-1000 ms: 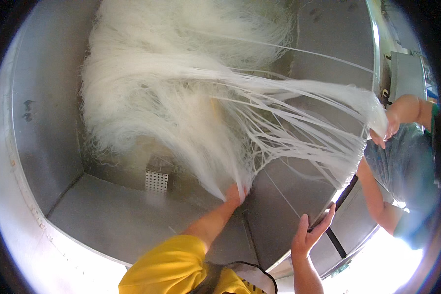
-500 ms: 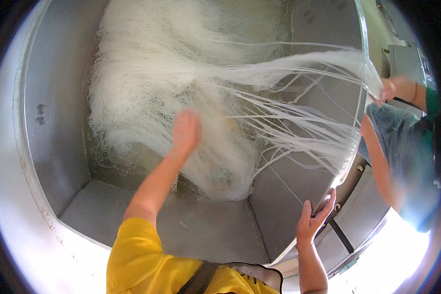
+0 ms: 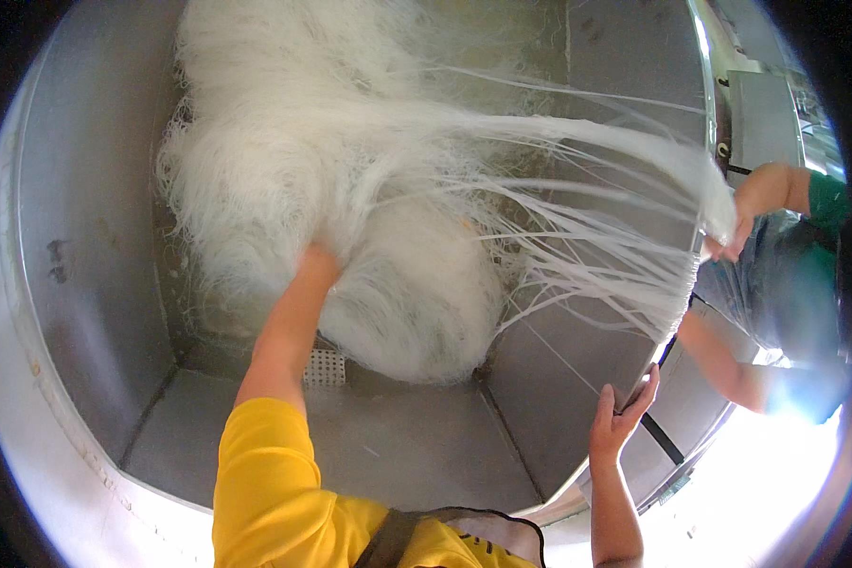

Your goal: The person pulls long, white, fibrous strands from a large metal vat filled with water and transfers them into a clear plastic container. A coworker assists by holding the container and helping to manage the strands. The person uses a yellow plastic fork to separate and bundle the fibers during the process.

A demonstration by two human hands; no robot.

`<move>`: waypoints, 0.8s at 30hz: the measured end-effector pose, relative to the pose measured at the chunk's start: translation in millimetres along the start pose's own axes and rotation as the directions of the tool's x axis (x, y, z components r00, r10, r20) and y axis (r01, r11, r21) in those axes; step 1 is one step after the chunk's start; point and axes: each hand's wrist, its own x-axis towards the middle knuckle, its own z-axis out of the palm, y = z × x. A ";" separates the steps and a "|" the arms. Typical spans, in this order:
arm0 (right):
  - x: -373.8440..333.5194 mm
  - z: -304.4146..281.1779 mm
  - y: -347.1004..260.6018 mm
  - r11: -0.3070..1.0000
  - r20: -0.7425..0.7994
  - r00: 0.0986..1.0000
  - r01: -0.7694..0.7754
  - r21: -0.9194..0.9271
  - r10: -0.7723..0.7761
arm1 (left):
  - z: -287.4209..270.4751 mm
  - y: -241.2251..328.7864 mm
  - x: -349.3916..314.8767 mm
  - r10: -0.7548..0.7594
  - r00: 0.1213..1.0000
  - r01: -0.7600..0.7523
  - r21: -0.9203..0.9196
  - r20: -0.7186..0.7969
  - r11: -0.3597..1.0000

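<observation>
A large mass of thin white noodles (image 3: pixel 256 161) lies in a deep grey metal tub (image 3: pixel 634 57). My left hand (image 3: pixel 320 256) is sunk into the noodles up to about the wrist, so its fingers are hidden. At the near right side, my right hand (image 3: pixel 623 417) grips the tub's rim, thumb on the inner side and fingers over the outer. Bundles of noodle strands (image 3: pixel 596 227) stretch from the mass to the right rim and hang over it. A co-worker's hand (image 3: pixel 729 241) holds the ends of the upper bundle just outside that rim.
The co-worker, in a green sleeve (image 3: pixel 826 199), stands beyond the right wall. A white perforated piece (image 3: pixel 325 367) shows on the tub's floor beside my left forearm. Shallow liquid seems to lie under the noodles. Grey equipment (image 3: pixel 767 123) is at the far right.
My left hand has moved down and left into the noodles, which now bunch around it. The perforated piece has come into sight. The co-worker's hand has dropped lower with the bundle. My right hand stays on the rim.
</observation>
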 end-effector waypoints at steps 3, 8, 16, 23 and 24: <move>-0.2 1.2 -1.9 0.996 0.014 0.999 -0.051 0.077 0.050 | 62.6 -29.4 -40.1 -0.039 0.984 0.062 -0.132 0.171 0.989; 1.9 3.0 -5.0 0.999 -0.010 0.999 0.041 0.025 -0.040 | 60.8 -84.9 -136.8 -0.232 0.818 0.380 -0.192 0.526 0.905; 2.4 1.2 -4.5 0.997 -0.023 0.997 0.078 0.014 -0.078 | 66.5 -102.6 -254.6 -0.335 0.625 0.568 -0.117 0.705 0.814; 3.0 2.6 -6.9 0.997 -0.014 0.998 0.058 0.041 -0.057 | 37.9 -77.4 -264.0 -0.252 0.700 0.423 -0.103 0.668 0.900; 2.1 1.2 -7.8 0.997 0.005 1.000 0.013 0.076 -0.013 | -10.8 -61.5 -258.9 -0.265 0.711 0.426 -0.099 0.651 0.899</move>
